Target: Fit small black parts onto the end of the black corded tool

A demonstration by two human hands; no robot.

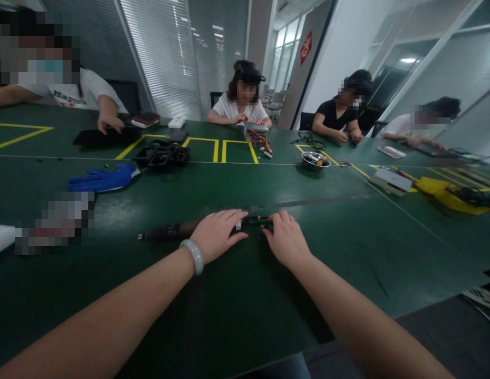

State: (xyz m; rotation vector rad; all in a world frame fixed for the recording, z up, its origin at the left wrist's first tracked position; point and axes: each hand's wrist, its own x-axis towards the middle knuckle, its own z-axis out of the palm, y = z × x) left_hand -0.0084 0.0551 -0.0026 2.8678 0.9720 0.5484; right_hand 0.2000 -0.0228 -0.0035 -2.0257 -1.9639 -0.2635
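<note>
A dark, pen-shaped electric screwdriver lies on the green table, its narrow metal tip pointing left. My left hand, with a pale bangle at the wrist, is closed over the rear end of it, covering that part. Thin black cord shows in the gap between my hands. The fingers of my right hand are closed on this cord just to the right; how much of it lies under the palm is hidden.
A blue glove and black plastic parts lie ahead to the left. Further off stand a metal bowl and a bundle of coloured wires. A yellow bag is at right. Several people sit across the table.
</note>
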